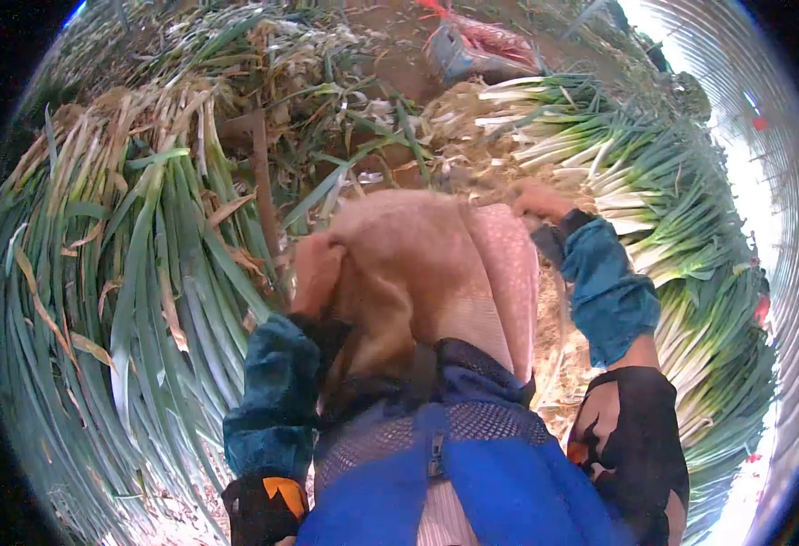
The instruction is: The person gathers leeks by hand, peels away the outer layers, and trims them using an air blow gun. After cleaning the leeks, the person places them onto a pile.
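A brown cloth [399,246] covers my lap, with a pink patterned cloth [506,264] showing along its right side. My left hand [318,270] is closed at the left edge of the brown cloth and appears to grip it. Beyond the upper right corner of the pink cloth, my right hand [541,200] has its fingers curled and slightly blurred. Whatever those fingers may hold is hidden. Close to the right hand lie the white root ends of trimmed leeks [613,182]. Untrimmed leeks [163,255] with dry outer leaves are heaped beside my left arm.
A crate [481,50] with reddish contents stands at the far side. Leaf scraps [372,136] litter the ground ahead, and pale peelings [563,355] lie by my right leg. A brown upright bar [263,177] borders the left heap. Ribbed sheeting [795,227] curves along the right.
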A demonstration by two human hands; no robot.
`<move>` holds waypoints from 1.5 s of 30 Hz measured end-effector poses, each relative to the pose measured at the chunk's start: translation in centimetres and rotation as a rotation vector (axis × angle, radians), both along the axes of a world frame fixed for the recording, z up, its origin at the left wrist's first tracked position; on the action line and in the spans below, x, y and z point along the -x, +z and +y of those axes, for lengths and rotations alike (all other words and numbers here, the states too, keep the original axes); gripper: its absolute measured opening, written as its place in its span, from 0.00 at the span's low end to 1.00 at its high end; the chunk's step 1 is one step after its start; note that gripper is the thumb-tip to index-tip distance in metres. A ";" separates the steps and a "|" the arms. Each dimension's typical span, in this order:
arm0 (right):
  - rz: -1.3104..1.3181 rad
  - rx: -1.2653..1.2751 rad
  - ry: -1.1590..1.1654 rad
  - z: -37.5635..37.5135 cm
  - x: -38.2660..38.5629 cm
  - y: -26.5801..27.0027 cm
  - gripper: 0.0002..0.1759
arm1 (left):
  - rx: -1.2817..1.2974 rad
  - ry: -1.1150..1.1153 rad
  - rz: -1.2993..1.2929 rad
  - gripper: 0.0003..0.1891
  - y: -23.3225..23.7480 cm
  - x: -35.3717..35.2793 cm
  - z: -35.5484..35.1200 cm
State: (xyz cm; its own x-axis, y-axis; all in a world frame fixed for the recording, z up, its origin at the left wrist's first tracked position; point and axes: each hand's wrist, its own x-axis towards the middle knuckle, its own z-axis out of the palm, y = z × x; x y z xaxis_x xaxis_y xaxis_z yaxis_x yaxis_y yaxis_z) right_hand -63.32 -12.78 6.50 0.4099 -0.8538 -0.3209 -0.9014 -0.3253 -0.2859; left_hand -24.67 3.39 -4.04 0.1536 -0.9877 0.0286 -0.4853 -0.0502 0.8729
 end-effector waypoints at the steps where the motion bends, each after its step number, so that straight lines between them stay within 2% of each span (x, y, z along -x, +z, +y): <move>1: -0.042 0.111 0.000 -0.6 2.0 0.4 0.16 | 0.044 -0.029 0.045 0.09 -3.7 0.6 -0.8; 4: -0.311 0.017 -0.391 0.1 3.5 4.8 0.10 | -0.035 -0.237 -0.469 0.14 -4.9 0.5 -1.5; 5: -0.431 0.042 -0.402 1.4 2.3 6.5 0.07 | -0.189 -0.168 -0.440 0.15 -1.8 1.2 -1.8; 8: -0.660 0.148 -0.510 3.4 0.4 8.2 0.09 | 0.127 -0.067 -0.238 0.15 1.9 1.4 -2.8; 9: -0.663 0.193 -0.453 4.3 -0.7 9.0 0.10 | -0.026 -0.142 -0.097 0.19 2.5 1.1 -4.1; 13: -0.703 0.231 -0.382 8.2 -4.8 8.8 0.13 | 0.003 -0.112 0.439 0.26 6.3 1.9 -5.5; 16: -0.711 0.203 -0.294 11.6 -8.7 6.8 0.16 | -0.083 -0.098 0.582 0.28 5.6 0.8 -7.1; 17: -0.690 0.102 -0.258 13.6 -11.3 8.8 0.17 | -0.115 0.082 0.865 0.27 7.5 1.2 -6.1; 18: -0.665 0.004 -0.220 15.1 -13.0 9.7 0.18 | 0.094 0.075 0.922 0.23 6.3 0.4 -5.7; 20: -0.501 0.253 0.124 16.4 -14.3 6.7 0.20 | 0.524 0.044 0.999 0.16 3.2 -1.0 -5.2; 21: -0.423 0.269 0.220 17.5 -14.9 5.9 0.20 | 0.331 0.090 0.877 0.20 5.8 -2.8 -3.3; 22: -0.351 0.287 0.317 18.6 -15.6 5.2 0.21 | 0.352 0.145 1.038 0.20 4.4 -4.4 -2.9; 24: -0.205 0.109 0.369 20.9 -17.1 5.4 0.21 | 0.407 0.251 1.366 0.21 5.3 -6.4 -1.7; 25: -0.204 -0.040 0.413 21.0 -17.8 5.5 0.21 | 0.189 0.397 1.817 0.24 5.7 -7.4 -0.8; 27: -0.194 -0.335 0.488 21.3 -19.1 5.5 0.21 | 0.194 0.227 1.682 0.25 3.4 -9.7 0.2; 28: -0.287 -0.334 0.504 20.8 -19.8 5.0 0.21 | 0.191 0.141 1.610 0.26 2.0 -10.7 0.6; 30: -0.473 -0.326 0.526 18.7 -21.8 4.2 0.21 | 0.238 0.132 1.595 0.24 3.7 -10.4 2.1; 32: -0.562 -0.355 0.546 17.4 -24.5 6.2 0.23 | 0.289 0.110 1.566 0.23 4.8 -10.4 3.1; 33: -0.594 -0.423 0.480 17.5 -25.9 6.3 0.23 | 0.322 -0.002 1.517 0.21 4.8 -10.3 3.2; 34: -0.628 -0.487 0.410 17.5 -27.2 6.4 0.24 | 0.312 0.000 1.482 0.20 4.8 -9.9 3.4; 37: -0.799 -0.795 0.077 19.7 -28.6 5.6 0.27 | 0.327 -0.160 1.669 0.15 3.1 -8.6 2.8; 38: -0.876 -0.883 -0.019 20.7 -28.7 5.8 0.28 | 0.312 -0.150 1.673 0.15 3.4 -8.4 3.1; 40: -0.995 -1.154 -0.339 20.0 -29.6 1.4 0.30 | 0.290 -0.128 1.679 0.15 3.6 -8.2 3.1; 41: -0.836 -1.050 -0.281 19.5 -29.4 0.6 0.31 | 0.298 -0.023 1.709 0.15 3.5 -7.7 2.8; 43: -0.853 -0.946 -0.189 19.0 -29.7 -0.9 0.30 | 0.298 -0.046 1.685 0.16 2.4 -8.1 1.7; 45: -0.960 -0.985 -0.232 17.9 -31.0 -0.2 0.31 | 0.292 -0.015 1.650 0.17 2.3 -8.5 0.7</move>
State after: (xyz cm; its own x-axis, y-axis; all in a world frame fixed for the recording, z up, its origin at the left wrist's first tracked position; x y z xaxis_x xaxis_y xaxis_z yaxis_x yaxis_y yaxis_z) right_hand -32.32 5.17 6.31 0.6916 -0.5215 -0.4997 -0.2303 0.4966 -0.8369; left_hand -16.14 4.06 -1.77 0.1953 -0.9804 0.0279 0.8999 0.1904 0.3924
